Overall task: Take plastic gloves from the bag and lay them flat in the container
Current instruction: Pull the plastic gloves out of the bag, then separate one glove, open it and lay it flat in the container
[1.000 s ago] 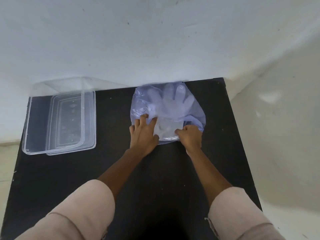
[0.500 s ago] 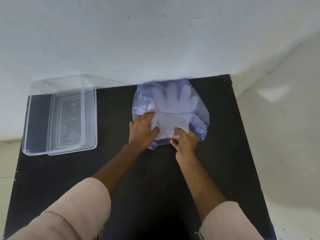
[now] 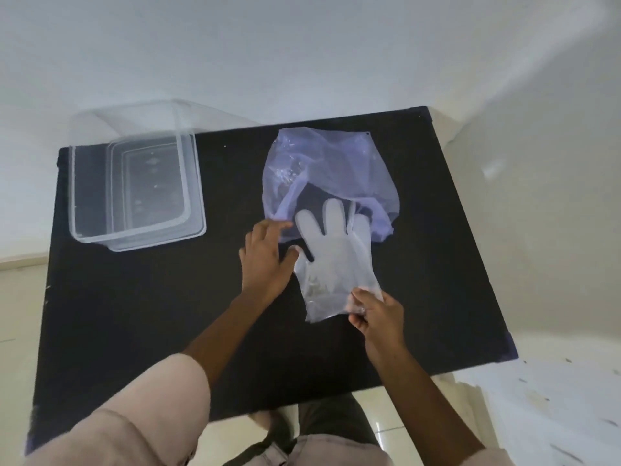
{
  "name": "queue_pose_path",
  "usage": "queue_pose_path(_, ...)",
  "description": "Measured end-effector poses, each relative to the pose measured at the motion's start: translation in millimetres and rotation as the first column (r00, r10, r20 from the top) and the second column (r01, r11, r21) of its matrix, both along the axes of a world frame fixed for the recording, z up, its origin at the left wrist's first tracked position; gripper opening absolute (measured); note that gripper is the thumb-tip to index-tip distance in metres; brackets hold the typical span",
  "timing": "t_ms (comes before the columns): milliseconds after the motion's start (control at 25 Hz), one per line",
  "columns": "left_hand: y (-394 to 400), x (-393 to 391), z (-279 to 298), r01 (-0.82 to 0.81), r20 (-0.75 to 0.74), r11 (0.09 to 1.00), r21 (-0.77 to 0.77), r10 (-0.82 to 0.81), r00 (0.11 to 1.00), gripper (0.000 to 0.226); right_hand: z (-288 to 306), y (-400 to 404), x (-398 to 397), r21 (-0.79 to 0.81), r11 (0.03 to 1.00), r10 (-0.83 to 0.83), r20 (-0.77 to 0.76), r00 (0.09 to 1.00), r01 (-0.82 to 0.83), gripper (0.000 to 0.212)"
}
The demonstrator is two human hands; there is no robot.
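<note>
A thin bluish plastic bag [image 3: 331, 173] lies on the black table, its mouth facing me. A clear plastic glove [image 3: 332, 260] is mostly out of the bag, fingers pointing away, fingertips still at the bag's mouth. My right hand [image 3: 376, 317] pinches the glove's cuff at its near right corner. My left hand [image 3: 267, 260] rests on the bag's near left edge, fingertips pressing the plastic down, beside the glove. A clear rectangular container [image 3: 134, 183] stands at the table's far left, apart from both hands.
The black table [image 3: 134, 314] ends close on the right and near sides, with pale floor tiles below. A white wall rises right behind the table. My legs show under the near edge.
My right hand has drawn the glove out of the bag toward me. My left hand stayed on the bag's edge. The bag now looks flatter and emptier.
</note>
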State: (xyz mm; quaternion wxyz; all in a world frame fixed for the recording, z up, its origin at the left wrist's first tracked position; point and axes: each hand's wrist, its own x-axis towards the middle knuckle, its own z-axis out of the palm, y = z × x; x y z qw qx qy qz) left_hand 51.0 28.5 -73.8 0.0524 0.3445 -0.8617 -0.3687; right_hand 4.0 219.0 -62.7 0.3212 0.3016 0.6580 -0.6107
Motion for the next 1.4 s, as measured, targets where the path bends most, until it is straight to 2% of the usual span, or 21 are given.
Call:
queue_pose_path(80,21,62,-8,-0.148,-0.025,0.959,0.24,0.159,0.987,0.03,-7,0,37,-0.022,0.998,-0.06,0.044,0.997,0.061,0.025)
queue_pose_path(120,30,89,-10,-0.253,0.034,0.892,0.376,0.26,0.965,0.026,-9,-2,56,-0.047,0.994,-0.09,0.067,0.994,0.094,0.029)
queue_pose_path(200,44,130,-10,-0.451,0.265,0.665,0.596,0.367,0.892,0.026,-15,-5,91,-0.074,0.991,-0.102,0.1,0.99,0.109,0.032)
queue_pose_path(280,49,161,-9,-0.537,0.418,0.472,0.699,0.34,0.842,0.03,-19,-10,121,-0.086,0.99,-0.105,0.118,0.987,0.116,0.036)
queue_pose_path(400,48,188,-9,-0.55,0.458,0.334,0.766,0.317,0.83,0.04,-25,-13,148,-0.096,0.989,-0.098,0.121,0.988,0.11,0.036)
queue_pose_path(480,44,205,-11,-0.549,0.455,0.298,0.781,0.331,0.827,0.04,-27,-18,164,-0.075,0.996,-0.049,0.108,0.993,0.057,0.035)
queue_pose_path(640,36,226,-22,-0.548,0.436,0.424,0.721,0.336,0.835,0.028,-26,-23,176,-0.057,0.993,0.109,0.138,0.984,-0.102,0.023)
queue_pose_path(680,32,228,-24,-0.561,0.441,0.438,0.703,0.35,0.826,0.026,-25,-24,177,0.006,0.984,0.177,0.096,0.98,-0.178,0.023)
queue_pose_path(720,28,229,-26,-0.574,0.444,0.443,0.689,0.367,0.817,0.025,-26,-22,178,0.158,0.95,0.276,-0.009,0.961,-0.271,0.027)
queue_pose_path(760,25,230,-26,-0.582,0.444,0.447,0.679,0.382,0.811,0.025,-27,-20,180,0.372,0.869,0.407,-0.163,0.899,-0.326,0.034)
queue_pose_path(800,22,232,-26,-0.586,0.441,0.449,0.675,0.391,0.808,0.026,-28,-17,182,0.559,0.765,0.556,-0.319,0.768,-0.321,0.038)
queue_pose_path(840,20,233,-25,-0.587,0.439,0.443,0.678,0.397,0.806,0.027,-29,-17,185,0.673,0.672,0.699,-0.436,0.567,-0.311,0.037)
queue_pose_path(880,18,235,-24,-0.586,0.438,0.43,0.686,0.4,0.805,0.028,-30,-20,188,0.724,0.586,0.807,-0.481,0.342,-0.363,0.032)
queue_pose_path(960,17,238,-20,-0.585,0.444,0.396,0.707,0.396,0.804,0.034,-33,-29,193,0.78,0.313,0.917,-0.396,-0.042,-0.541,0.021)
queue_pose_path(1000,17,240,-18,-0.584,0.448,0.381,0.717,0.392,0.804,0.039,-34,-34,195,0.8,0.166,0.933,-0.316,-0.17,-0.576,0.022)
queue_pose_path(1040,16,243,-17,-0.581,0.448,0.37,0.725,0.387,0.806,0.042,-35,-38,197,0.81,0.06,0.938,-0.245,-0.244,-0.583,0.026)
queue_pose_path(1080,15,246,-15,-0.576,0.447,0.362,0.733,0.382,0.809,0.044,-37,-41,199,0.813,-0.002,0.944,-0.191,-0.27,-0.582,0.031)
queue_pose_path(1120,14,248,-14,-0.569,0.443,0.357,0.741,0.377,0.814,0.043,-39,-43,200,0.813,-0.016,0.951,-0.168,-0.26,-0.582,0.034)
queue_pose_path(1280,12,256,-13,-0.507,0.391,0.363,0.782,0.348,0.852,0.032,-41,-50,207,0.805,0.058,0.964,-0.199,-0.177,-0.59,0.037)
queue_pose_path(1400,15,257,-15,-0.496,0.363,0.382,0.78,0.369,0.856,0.031,-44,-59,206,0.794,0.122,0.977,-0.201,-0.067,-0.595,0.039)
